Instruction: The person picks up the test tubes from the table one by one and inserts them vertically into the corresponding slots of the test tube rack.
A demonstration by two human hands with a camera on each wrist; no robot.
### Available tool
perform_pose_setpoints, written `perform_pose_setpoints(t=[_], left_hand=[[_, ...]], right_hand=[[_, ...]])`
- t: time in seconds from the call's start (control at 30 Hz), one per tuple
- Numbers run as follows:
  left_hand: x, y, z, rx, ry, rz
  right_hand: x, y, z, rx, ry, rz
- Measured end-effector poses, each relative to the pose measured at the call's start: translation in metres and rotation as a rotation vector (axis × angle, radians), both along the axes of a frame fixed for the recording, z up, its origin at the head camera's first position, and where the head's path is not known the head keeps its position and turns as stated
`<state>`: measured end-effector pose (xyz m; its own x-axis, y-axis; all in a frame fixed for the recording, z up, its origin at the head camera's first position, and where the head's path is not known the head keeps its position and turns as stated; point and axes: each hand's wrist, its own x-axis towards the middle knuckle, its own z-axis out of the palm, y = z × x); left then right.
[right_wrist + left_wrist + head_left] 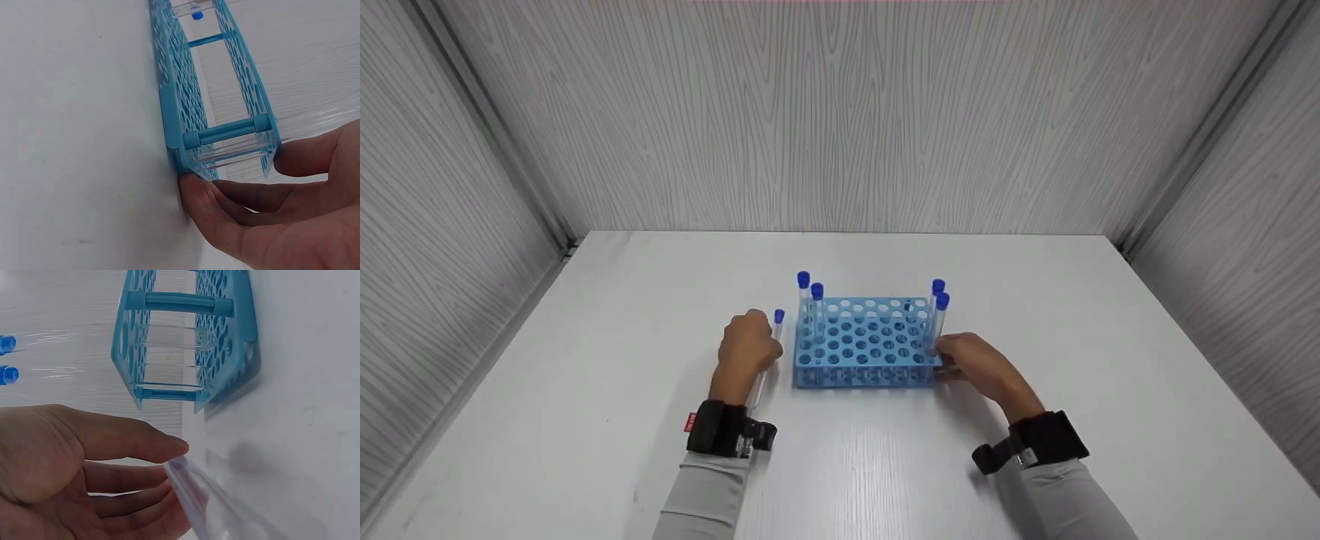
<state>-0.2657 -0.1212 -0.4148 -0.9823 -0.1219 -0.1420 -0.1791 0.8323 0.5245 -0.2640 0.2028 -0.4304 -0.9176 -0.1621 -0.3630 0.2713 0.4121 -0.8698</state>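
In the head view a blue test tube rack [862, 367] stands on the white table. Two blue-capped clear tubes [818, 311] rise from its left end, and two more [938, 322] from its right end. To the left of the rack, my left hand [748, 345] pinches a clear test tube [778, 330] with a blue cap; the tube slants, apart from the rack. My right hand [979, 364] grips the rack's right end. In the right wrist view its thumb [306, 157] is at the upper plate and its fingers [211, 216] are at the base.
Wood-grain panels [840, 120] enclose the white table [645, 292] at the back and both sides. A small blue piece [908, 306] shows inside the rack's back right part. Each wrist wears a black strap [720, 427] with a small camera.
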Motion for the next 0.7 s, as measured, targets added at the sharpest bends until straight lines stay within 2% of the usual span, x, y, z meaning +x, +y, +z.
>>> perform_pose_setpoints(t=[0.23,0.7], left_hand=[[0.001,0.001,0.008,0.018,-0.013,0.003],[0.007,0.002,0.021,0.106,0.086,0.014]], right_hand=[[-0.002,0.000,-0.001,-0.012,0.005,0.002],[-0.001,0.000,0.000,-0.011,-0.009,-0.005]])
